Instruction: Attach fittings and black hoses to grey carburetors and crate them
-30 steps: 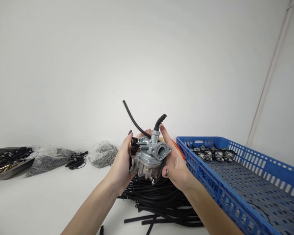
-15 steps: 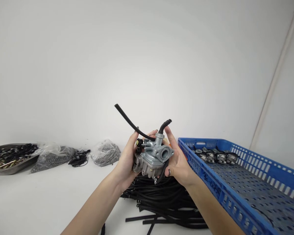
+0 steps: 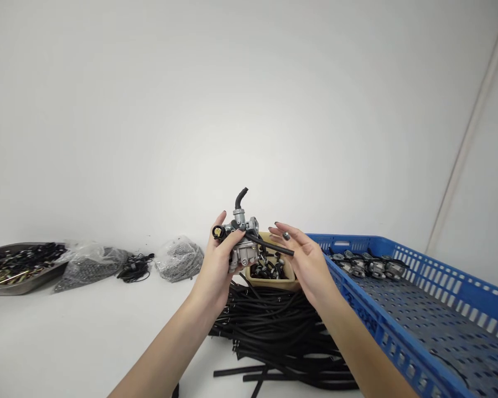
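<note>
A grey metal carburetor (image 3: 244,254) is gripped by my left hand (image 3: 216,265), with the thumb across its front. A short bent black rubber tube (image 3: 240,197) rises from its top. From its side a longer black hose (image 3: 271,245) points right, its free end close to the palm of my right hand (image 3: 311,265). That hand's fingers are stretched out, with no grip on the carburetor; whether the palm touches the hose end I cannot tell. Below both hands lies a pile of black hoses (image 3: 274,320).
A cream bin (image 3: 269,283) of small black parts stands behind the hoses. At right is a blue crate (image 3: 357,309) with several carburetors (image 3: 369,265) at its far end. To the left are bags of small parts (image 3: 178,260), (image 3: 93,265), black cords (image 3: 135,268) and a metal tray (image 3: 45,273).
The carburetor has turned and moved slightly left in my left hand, its long hose swinging from upper left to the right. My right hand has come off the carburetor body.
</note>
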Tool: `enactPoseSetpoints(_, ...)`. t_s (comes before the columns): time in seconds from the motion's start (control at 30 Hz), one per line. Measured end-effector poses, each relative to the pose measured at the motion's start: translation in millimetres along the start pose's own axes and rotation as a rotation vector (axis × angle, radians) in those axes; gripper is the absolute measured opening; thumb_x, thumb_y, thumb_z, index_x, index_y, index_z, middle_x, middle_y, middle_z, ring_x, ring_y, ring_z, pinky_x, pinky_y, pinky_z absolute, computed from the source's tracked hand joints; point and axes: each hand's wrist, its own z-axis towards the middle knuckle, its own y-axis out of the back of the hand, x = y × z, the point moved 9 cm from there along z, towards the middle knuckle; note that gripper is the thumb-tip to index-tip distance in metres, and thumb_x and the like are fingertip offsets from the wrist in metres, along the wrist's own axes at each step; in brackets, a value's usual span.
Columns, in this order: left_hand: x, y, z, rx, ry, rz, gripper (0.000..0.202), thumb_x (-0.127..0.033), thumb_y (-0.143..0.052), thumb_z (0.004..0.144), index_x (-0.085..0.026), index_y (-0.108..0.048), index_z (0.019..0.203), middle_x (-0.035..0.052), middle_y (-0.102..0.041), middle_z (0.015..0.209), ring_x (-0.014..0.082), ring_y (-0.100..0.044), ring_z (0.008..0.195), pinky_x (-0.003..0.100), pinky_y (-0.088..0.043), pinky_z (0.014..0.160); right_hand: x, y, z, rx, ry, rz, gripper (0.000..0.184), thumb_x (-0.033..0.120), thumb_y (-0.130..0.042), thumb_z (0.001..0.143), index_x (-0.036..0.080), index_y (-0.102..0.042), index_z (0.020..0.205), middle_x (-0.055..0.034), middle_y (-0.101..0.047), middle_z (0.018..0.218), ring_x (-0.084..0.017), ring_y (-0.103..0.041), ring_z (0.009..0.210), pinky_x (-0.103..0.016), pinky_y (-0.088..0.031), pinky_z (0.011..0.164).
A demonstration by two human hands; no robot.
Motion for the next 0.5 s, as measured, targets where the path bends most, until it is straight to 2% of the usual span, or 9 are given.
enactPoseSetpoints(0.07, -2.4, 1.8, 0.1, -0.010, -0.030, 0.037, 0.072, -0.036, -0.073, 0.081, -0.043, -0.040, 0.144, 0.0026, -0.069, 0.120, 0.0211, -0.068, 0.101, 0.033, -0.056, 0.079, 10.1, 3.1, -1.2, -0.014, 0.042, -0.047, 0.035, 0.054, -0.069, 0.083, 0.024, -0.075, 0.100, -0.0083, -0.076, 0.110, -0.026, -0.067, 0.109, -0.043, -0.050, 0.098)
enactPoseSetpoints(0.13, -6.5, 1.2, -0.8, -0.008, -0.079, 0.068, 0.072, -0.036, -0.074, 0.080, -0.045, -0.040, 0.143, 0.0021, -0.063, 0.132, 0.0203, -0.068, 0.104, 0.032, -0.054, 0.085, 24.4, -0.6, -5.4, 0.030, 0.109, -0.153, 0.034, 0.054, -0.066, 0.085, 0.023, -0.077, 0.091, -0.0082, -0.077, 0.100, -0.025, -0.069, 0.099, -0.040, -0.052, 0.090)
enactPoseSetpoints(0.27, -13.0, -1.5, -4.5, -0.016, -0.155, 0.117, 0.071, -0.032, -0.074, 0.080, -0.044, -0.041, 0.142, 0.0023, -0.051, 0.145, 0.0199, -0.065, 0.109, 0.032, -0.052, 0.089, 44.3, -17.4, -19.8, 0.164, 0.238, -0.517, 0.016, 0.035, -0.068, 0.086, 0.024, -0.078, 0.091, -0.0055, -0.073, 0.088, -0.021, -0.064, 0.082, -0.035, -0.051, 0.074)
enactPoseSetpoints(0.37, -14.8, -3.8, -7.1, -0.019, -0.183, 0.162, 0.070, -0.032, -0.073, 0.081, -0.044, -0.041, 0.142, 0.0016, -0.047, 0.148, 0.0197, -0.064, 0.109, 0.032, -0.052, 0.088, 53.1, -25.1, -29.9, 0.158, 0.363, -0.733, 0.015, 0.020, -0.061, 0.088, 0.024, -0.075, 0.093, -0.0054, -0.071, 0.089, -0.022, -0.063, 0.086, -0.037, -0.050, 0.077)
enactPoseSetpoints(0.5, -14.1, -6.0, -9.6, -0.020, -0.195, 0.190, 0.065, -0.032, -0.072, 0.083, -0.044, -0.043, 0.140, 0.0009, -0.047, 0.148, 0.0194, -0.064, 0.109, 0.032, -0.049, 0.092, 59.6, -30.5, -37.4, 0.142, 0.472, -0.879, 0.018, 0.012, -0.053, 0.089, 0.022, -0.067, 0.089, -0.0055, -0.068, 0.085, -0.022, -0.063, 0.082, -0.035, -0.049, 0.074)
